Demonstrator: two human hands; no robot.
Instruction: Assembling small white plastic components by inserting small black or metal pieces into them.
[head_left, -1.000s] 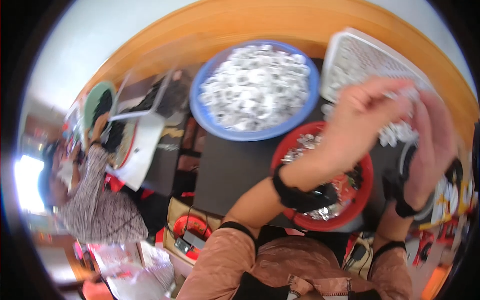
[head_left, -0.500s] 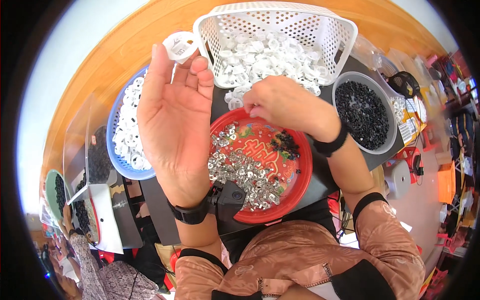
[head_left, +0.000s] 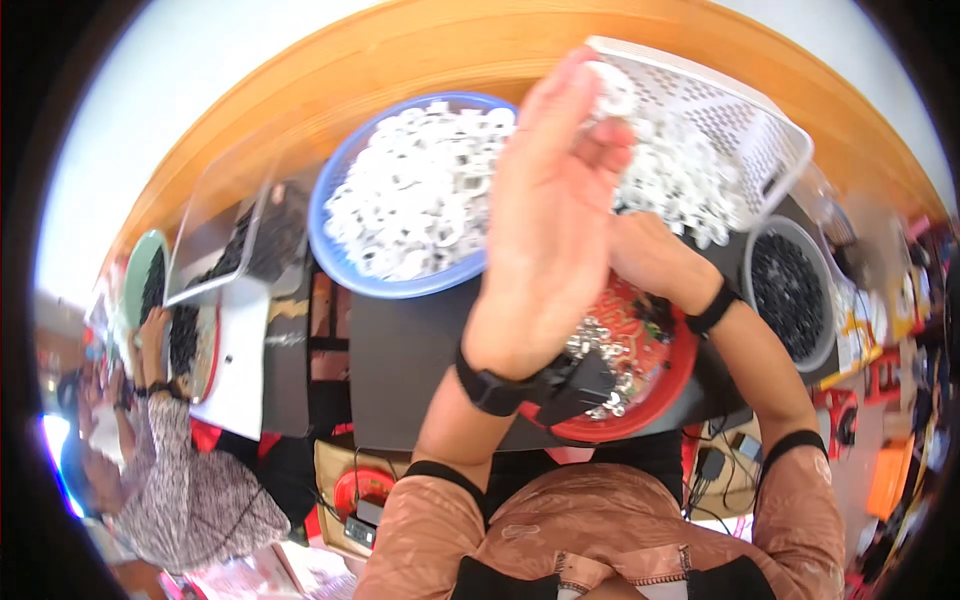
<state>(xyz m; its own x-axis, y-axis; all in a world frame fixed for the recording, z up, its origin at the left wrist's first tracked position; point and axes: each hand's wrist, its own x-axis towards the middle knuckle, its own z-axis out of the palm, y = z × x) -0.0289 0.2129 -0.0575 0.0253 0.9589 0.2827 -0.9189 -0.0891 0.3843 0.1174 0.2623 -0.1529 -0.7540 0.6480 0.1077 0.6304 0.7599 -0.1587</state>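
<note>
My left hand [head_left: 550, 210] is raised, palm toward me, with a white round plastic part [head_left: 614, 88] held at its fingertips. The part is blurred. Behind and to the right, my right hand [head_left: 660, 255] is curled over the far rim of the red tray [head_left: 683, 375]. My left hand hides its fingertips, so what they hold cannot be seen. The tray holds small shiny metal pieces [head_left: 605, 375] and a few black bits [head_left: 657, 318]. Beyond both hands, a white perforated basket [head_left: 775, 130] contains many white plastic parts [head_left: 680, 180], some lying at its near edge.
Left of my hands is a blue basket [head_left: 325, 235] heaped with white parts. A grey bowl [head_left: 828, 330] of black pieces stands to the right. At far left, a co-worker [head_left: 190, 480] reaches toward black pieces near a clear box [head_left: 225, 230]. Cables [head_left: 715, 450] hang below the table edge.
My view has turned left, bringing the whole blue basket into sight. My left hand, still holding the white part, now overlaps my right hand and covers its fingertips.
</note>
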